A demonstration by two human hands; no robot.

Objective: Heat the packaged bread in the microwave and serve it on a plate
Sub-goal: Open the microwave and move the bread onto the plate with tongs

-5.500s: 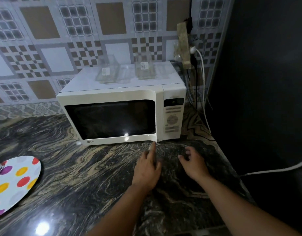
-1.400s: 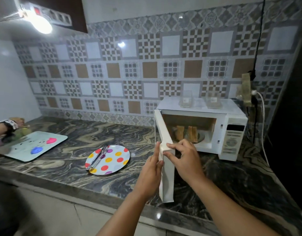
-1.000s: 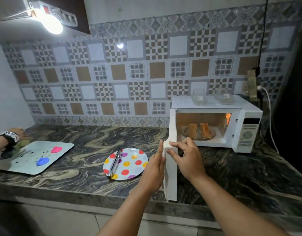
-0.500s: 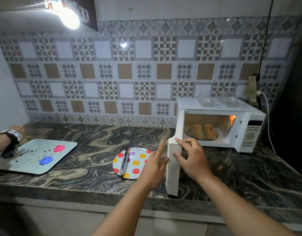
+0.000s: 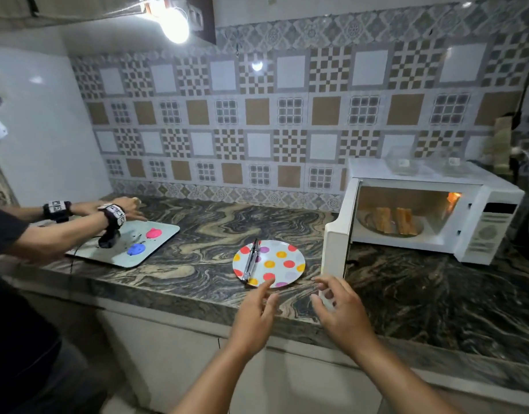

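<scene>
**A:** ok so where's the bread at in this shot?

**B:** Inside the white countertop microwave (image 5: 430, 210) – two golden-brown slices of bread (image 5: 396, 220) standing side by side on the round glass turntable (image 5: 373, 225), cavity light on. The white microwave door (image 5: 336, 243) is swung wide open to the left, its edge sticking out toward the camera.

**A:** and the hands? holding anything?

**B:** Nope, both empty. The left hand (image 5: 254, 318) hangs over the front edge of the dark marbled stone counter (image 5: 436, 294), fingers loosely spread, fingertips just short of the white round plate with coloured polka dots (image 5: 282, 262). The right hand (image 5: 342, 312) is beside it, fingers relaxed and a bit curled, right in front of the bottom corner of the door – can't tell if it's touching the door or just near it.

**A:** anything on the plate?

**B:** A pair of metal tongs (image 5: 251, 259) lying across its left side. That's it.

**A:** who's that on the left?

**B:** Another person's arms (image 5: 78, 222) with black wristbands, reaching over a pale rectangular tray (image 5: 158, 243) that has a pink blob (image 5: 153, 233) and a blue blob (image 5: 136, 249) on it. Bright bulb (image 5: 175, 23) overhead, patterned tile wall behind. Two clear plastic containers (image 5: 403, 162) sit on top of the microwave.
</scene>
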